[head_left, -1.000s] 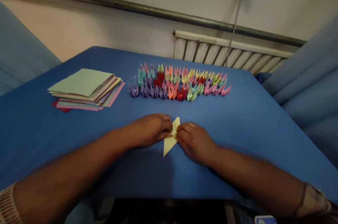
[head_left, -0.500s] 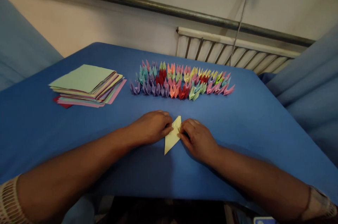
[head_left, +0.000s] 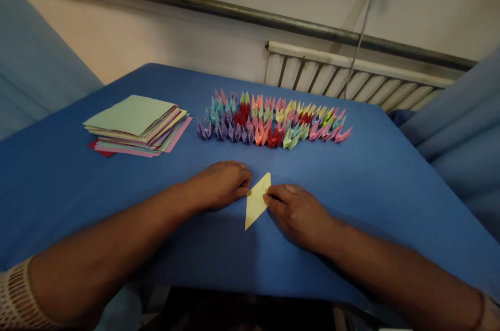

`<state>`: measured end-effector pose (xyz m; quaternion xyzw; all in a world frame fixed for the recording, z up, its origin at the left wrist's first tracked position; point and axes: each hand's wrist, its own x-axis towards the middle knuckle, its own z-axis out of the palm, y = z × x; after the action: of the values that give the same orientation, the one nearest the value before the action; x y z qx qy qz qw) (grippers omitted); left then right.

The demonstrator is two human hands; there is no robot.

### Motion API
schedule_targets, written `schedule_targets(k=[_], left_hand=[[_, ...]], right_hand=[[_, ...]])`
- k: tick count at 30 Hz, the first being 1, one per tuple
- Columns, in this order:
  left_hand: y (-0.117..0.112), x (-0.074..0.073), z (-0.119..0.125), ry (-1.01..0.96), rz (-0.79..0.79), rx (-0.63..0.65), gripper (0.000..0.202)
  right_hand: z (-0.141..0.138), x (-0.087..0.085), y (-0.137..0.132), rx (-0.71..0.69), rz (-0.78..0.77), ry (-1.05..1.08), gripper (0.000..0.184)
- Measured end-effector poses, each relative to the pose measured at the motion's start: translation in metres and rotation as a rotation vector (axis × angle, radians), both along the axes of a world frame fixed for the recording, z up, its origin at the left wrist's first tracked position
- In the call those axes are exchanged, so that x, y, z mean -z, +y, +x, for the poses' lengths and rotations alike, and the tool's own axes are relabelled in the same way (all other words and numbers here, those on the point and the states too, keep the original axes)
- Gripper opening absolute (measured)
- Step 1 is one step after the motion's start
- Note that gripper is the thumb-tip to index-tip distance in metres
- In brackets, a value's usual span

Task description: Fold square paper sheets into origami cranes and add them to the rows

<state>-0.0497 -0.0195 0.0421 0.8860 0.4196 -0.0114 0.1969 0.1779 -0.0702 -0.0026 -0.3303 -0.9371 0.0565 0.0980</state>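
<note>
A pale yellow folded origami paper [head_left: 257,205] lies on the blue table, its narrow points toward the far right and the near left. At its left edge is my left hand [head_left: 228,185], fingers curled under and thumb tip on the paper. My right hand [head_left: 295,211] pinches the opposite edge between thumb and index finger. Part of the right edge is hidden behind those fingertips. The paper's upper face looks mostly flat.
Several rows of colourful paper cranes [head_left: 269,120] stand behind my hands. A stack of coloured paper sheets [head_left: 130,115] sits to the left. The blue tablecloth [head_left: 351,180] covers the table; a radiator [head_left: 332,68] and a metal pipe [head_left: 219,12] run along the wall.
The small raised flap in the middle of the yellow paper now lies flat. My left thumb has drawn back from its face to the left edge. The view has shifted slightly.
</note>
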Motion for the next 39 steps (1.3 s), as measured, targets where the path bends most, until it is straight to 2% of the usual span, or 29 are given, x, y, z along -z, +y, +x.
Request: schedule_targets(k=[4, 8, 14, 21, 28, 34, 39], left_hand=[[0.003, 0.001, -0.002, -0.031, -0.063, -0.028, 0.017], [-0.001, 0.006, 0.006, -0.027, 0.026, -0.119, 0.030], [-0.005, 0.008, 0.007, -0.045, 0.038, -0.135, 0.021], [-0.005, 0.011, 0.008, -0.120, 0.070, -0.152, 0.037], [-0.010, 0.011, 0.019, -0.129, 0.039, -0.165, 0.024], [-0.012, 0.017, 0.021, -0.252, 0.008, -0.133, 0.012], [-0.010, 0.014, 0.022, -0.385, -0.092, -0.305, 0.018]], right_hand=[[0.000, 0.000, 0.000, 0.008, -0.007, 0.015, 0.034], [-0.001, -0.002, -0.001, 0.013, -0.006, 0.037, 0.034], [0.001, 0.000, 0.002, -0.014, -0.003, 0.081, 0.028], [0.005, 0.000, 0.007, -0.074, -0.008, 0.144, 0.022], [0.003, 0.002, 0.011, -0.100, 0.021, 0.198, 0.019], [0.003, 0.002, 0.014, -0.082, 0.038, 0.262, 0.017], [0.003, 0.001, 0.015, -0.055, -0.009, 0.354, 0.014]])
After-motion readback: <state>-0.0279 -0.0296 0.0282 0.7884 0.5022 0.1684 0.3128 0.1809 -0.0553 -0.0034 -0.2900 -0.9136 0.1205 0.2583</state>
